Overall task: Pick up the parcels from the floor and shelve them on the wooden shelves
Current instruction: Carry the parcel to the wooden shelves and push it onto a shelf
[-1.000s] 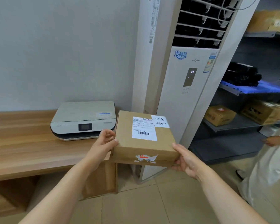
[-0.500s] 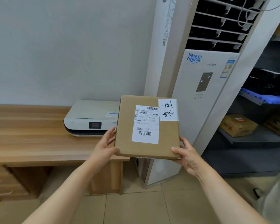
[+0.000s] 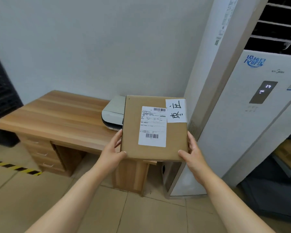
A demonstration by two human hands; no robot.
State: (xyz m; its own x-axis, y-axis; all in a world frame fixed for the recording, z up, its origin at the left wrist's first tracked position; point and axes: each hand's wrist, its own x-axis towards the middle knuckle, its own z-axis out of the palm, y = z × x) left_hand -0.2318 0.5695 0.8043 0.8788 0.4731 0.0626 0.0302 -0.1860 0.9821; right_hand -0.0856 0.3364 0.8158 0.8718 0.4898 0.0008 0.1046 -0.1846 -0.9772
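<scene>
Parcel (image 3: 154,128) was clamped at its lower corners between left hand (image 3: 112,153) and right hand (image 3: 194,154) (label tilted up, probably for reading), in front of the table (image 3: 57,118).

A wooden desk (image 3: 57,115) carries 1 white printer (image 3: 113,113).

Both hands are on a flat cardboard parcel (image 3: 154,128), left hand (image 3: 113,151) and right hand (image 3: 192,153) gripping its lower corners, shipping label facing the camera. Behind it there's a wooden desk (image 3: 57,113) with a printer (image 3: 113,113) half hidden by the box, and a tall white air conditioner (image 3: 252,101) on the right
</scene>
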